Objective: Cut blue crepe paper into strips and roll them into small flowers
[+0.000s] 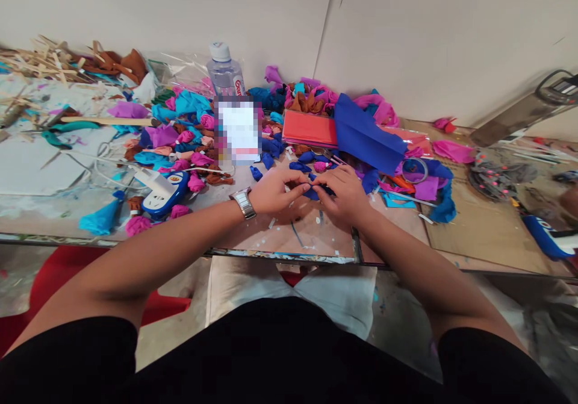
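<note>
Blue paper [313, 193] sat pinched between both hands at the table [316, 241] edge; left hand [271, 192] and right hand [344, 196] closed tight, best kept firm while twisting.

Both hands pinching blue crepe paper near the desk's front edge.
Left hand [273, 191], steel watch [242, 203] on wrist, and right hand [344, 197] meet on a small dark-blue crepe paper piece [312, 194], fingers closed on it. Glass-topped desk [316, 241]. Behind: folded blue paper sheet [365, 134], red paper stack [309, 128], clear plastic water bottle [224, 70] toward the back edge. Blue-and-white power strip [163, 193] left of the hands.
</note>
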